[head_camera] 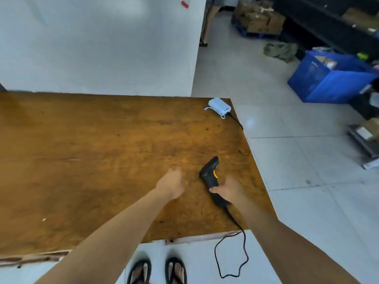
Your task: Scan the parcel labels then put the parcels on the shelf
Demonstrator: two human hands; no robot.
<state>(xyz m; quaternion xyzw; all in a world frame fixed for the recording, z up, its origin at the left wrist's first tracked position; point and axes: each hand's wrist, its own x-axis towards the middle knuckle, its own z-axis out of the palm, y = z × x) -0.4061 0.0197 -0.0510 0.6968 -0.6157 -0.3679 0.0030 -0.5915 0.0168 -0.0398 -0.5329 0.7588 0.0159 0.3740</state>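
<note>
A black barcode scanner (211, 175) with a yellow trigger lies on the brown wooden table (92, 150), near its right edge. My right hand (228, 190) rests on the scanner's handle, thumb across it and fingers curled around the far side. My left hand (173, 182) hovers just left of the scanner, blurred, fingers loosely curled, holding nothing. The scanner's black cable (235, 253) drops off the table's front edge. No parcel lies on the table. Parcels sit in a blue crate (320, 83) on the floor at the right.
A white power bank (219, 106) with a cable sits at the table's far right corner. A white wall stands behind the table. Cardboard boxes (258, 19) on a pallet and dark shelving (328, 23) are at the back right. A person's legs (207, 25) stand near the wall's end.
</note>
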